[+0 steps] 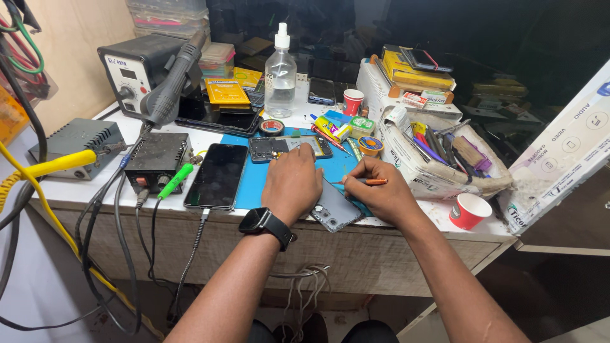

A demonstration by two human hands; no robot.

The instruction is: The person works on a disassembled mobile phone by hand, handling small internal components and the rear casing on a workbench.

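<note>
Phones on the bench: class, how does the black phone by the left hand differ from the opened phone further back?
The black phone is closed, its dark screen up, with a cable plugged in; the opened phone shows its insides. The black phone lies lengthwise away from the person, the opened phone crosswise. Both lie flat, touching the blue mat.

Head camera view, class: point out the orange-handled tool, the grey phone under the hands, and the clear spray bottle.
Orange-handled tool [372,181], head view: on its orange handle.
Grey phone [337,211], head view: on its bare back panel.
Clear spray bottle [279,79], head view: on its clear body.
</note>
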